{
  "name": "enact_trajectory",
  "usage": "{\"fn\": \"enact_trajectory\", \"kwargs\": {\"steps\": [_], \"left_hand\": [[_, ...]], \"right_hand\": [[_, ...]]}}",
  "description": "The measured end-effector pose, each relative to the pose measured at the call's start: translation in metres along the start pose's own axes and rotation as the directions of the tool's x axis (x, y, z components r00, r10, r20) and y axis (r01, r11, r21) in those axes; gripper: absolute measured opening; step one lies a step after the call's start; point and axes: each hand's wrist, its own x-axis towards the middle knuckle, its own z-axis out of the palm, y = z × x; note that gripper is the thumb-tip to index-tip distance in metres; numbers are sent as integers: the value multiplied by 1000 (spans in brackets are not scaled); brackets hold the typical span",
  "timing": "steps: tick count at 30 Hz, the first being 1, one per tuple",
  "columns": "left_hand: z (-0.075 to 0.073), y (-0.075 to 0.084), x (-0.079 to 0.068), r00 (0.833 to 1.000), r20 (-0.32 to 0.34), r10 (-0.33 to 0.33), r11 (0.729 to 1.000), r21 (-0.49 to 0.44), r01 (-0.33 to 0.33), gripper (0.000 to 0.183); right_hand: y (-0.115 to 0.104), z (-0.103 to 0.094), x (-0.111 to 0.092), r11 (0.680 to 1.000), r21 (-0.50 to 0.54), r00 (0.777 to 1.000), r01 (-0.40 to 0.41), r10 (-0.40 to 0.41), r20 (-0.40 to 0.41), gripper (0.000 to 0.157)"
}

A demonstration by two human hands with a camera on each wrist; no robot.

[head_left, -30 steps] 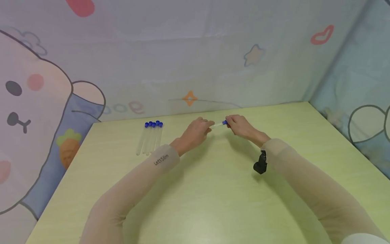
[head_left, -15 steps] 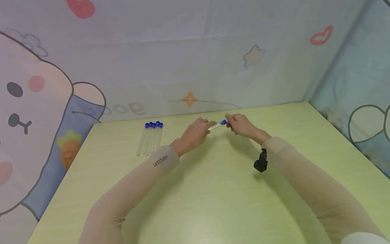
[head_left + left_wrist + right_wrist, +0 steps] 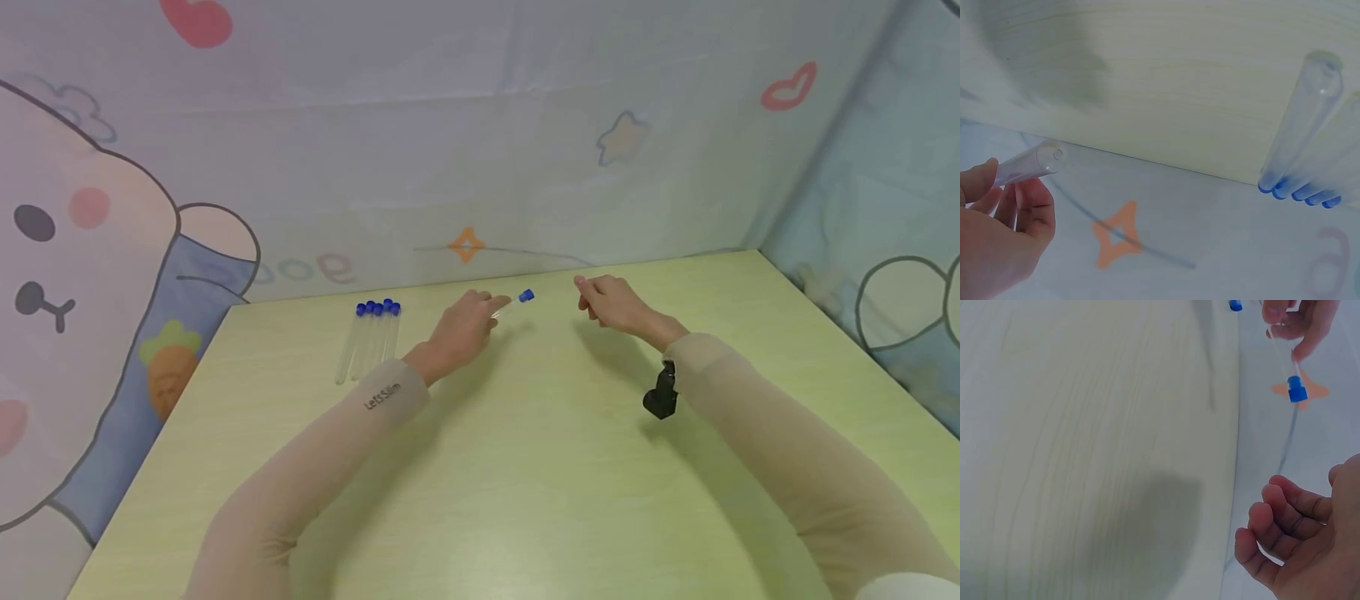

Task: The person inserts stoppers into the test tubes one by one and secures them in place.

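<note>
A clear test tube (image 3: 1032, 161) with a blue screw cap (image 3: 527, 296) is pinched between the thumb and fingers of my left hand (image 3: 457, 329). It is held tilted above the table, its capped end pointing right and its rounded end toward the left. My right hand (image 3: 621, 304) hovers to the right of the cap, apart from it. Nothing lies between its loosely curled fingers (image 3: 1285, 522) in the right wrist view. Left of my left hand, several capped test tubes (image 3: 367, 346) lie side by side, blue caps toward the back.
The pale yellow-green wooden table (image 3: 510, 467) ends at a printed cloth backdrop (image 3: 420, 158) close behind both hands. A black wrist-worn camera (image 3: 662, 396) hangs beneath the right sleeve. Another cloth wall (image 3: 885, 192) borders the right side.
My right hand has let go of the blue cap and moved right. My left hand, still holding the test tube, has drawn slightly left, opening a gap between them.
</note>
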Motion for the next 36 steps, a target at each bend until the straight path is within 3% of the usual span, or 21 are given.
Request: {"fn": "enact_trajectory", "kwargs": {"steps": [17, 26, 36], "left_hand": [[-7, -24, -4, 993, 12, -117, 992, -39, 117, 47], [-10, -43, -9, 990, -33, -135, 988, -82, 132, 44], [-14, -56, -16, 982, -23, -188, 980, -64, 187, 44]], "right_hand": [[13, -7, -5, 1000, -24, 1000, -9, 8, -28, 62], [18, -7, -4, 999, -25, 999, -28, 27, -26, 63], [22, -11, -5, 999, -25, 999, -41, 41, -16, 62]]}}
